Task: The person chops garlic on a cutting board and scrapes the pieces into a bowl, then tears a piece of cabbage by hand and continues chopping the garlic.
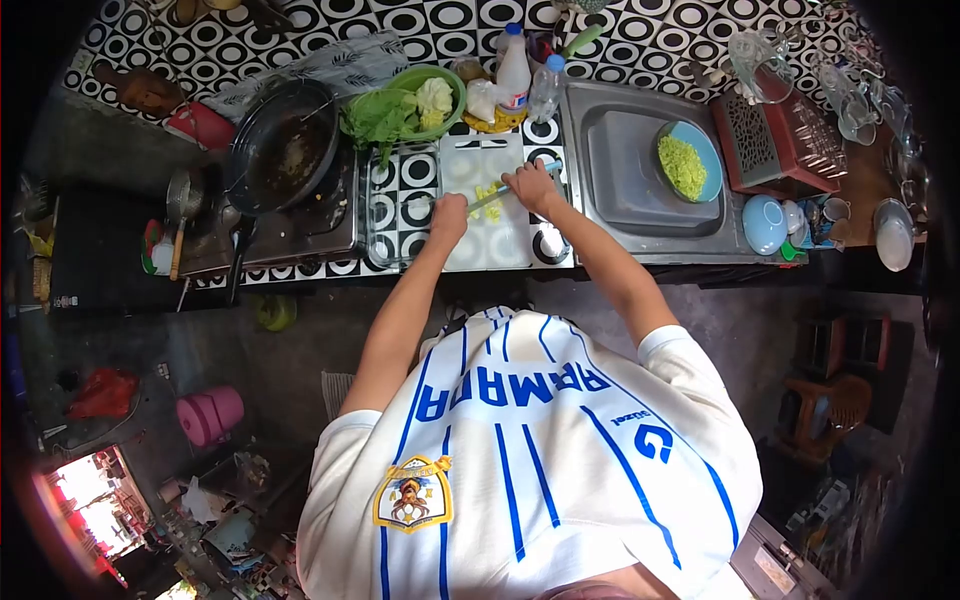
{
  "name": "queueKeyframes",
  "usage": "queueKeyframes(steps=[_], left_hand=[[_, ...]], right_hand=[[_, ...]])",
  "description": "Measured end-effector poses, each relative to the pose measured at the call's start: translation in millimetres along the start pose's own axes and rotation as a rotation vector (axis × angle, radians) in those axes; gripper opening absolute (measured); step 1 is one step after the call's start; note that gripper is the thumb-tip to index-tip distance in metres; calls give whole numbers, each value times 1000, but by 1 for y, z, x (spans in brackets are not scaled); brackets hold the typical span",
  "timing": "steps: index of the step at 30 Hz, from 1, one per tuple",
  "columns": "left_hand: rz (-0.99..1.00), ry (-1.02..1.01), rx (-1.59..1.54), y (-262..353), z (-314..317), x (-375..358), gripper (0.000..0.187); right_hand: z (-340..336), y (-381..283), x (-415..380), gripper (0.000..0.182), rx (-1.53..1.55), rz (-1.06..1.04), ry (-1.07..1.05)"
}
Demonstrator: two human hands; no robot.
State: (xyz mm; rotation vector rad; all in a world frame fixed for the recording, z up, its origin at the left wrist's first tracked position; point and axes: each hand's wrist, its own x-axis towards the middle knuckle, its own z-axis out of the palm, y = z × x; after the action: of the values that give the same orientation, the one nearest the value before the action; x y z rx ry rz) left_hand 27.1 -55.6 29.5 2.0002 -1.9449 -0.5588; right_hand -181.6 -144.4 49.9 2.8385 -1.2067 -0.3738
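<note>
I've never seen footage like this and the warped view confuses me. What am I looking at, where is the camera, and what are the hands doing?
This is one picture from a camera worn on a person's head, looking down, so the striped shirt fills the bottom and the wide lens bends the edges. No machine is here, only two bare hands. The left hand presses on pale green vegetable pieces on a white cutting board. The right hand grips a knife over them. On the patterned counter: a dark pan on a stove, a green bowl of leafy greens, bottles, and a blue plate of chopped greens in the sink.
</note>
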Motion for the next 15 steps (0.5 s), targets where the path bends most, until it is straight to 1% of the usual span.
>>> queueKeyframes(steps=[1,4,7,10,11,13,15], left_hand=[[-10,-63,-17,0,-3,3,12],[-22,-18,-125,4,-17,9,11],[-14,-37,-8,12,-34,19,11],[69,-42,46,15,-43,32,12],[79,-33,23,15,-44,35,11],[102,-11,-18,9,-40,42,10],[102,-17,66,0,-32,42,10]], right_hand=[[2,0,-2,34,-2,-9,24],[3,1,-5,34,73,14,-43],[11,1,-10,34,112,34,-4],[22,2,-11,35,218,84,-12],[27,3,-13,30,240,78,39],[26,0,-16,28,251,96,39],[21,-5,-15,24,244,98,69]])
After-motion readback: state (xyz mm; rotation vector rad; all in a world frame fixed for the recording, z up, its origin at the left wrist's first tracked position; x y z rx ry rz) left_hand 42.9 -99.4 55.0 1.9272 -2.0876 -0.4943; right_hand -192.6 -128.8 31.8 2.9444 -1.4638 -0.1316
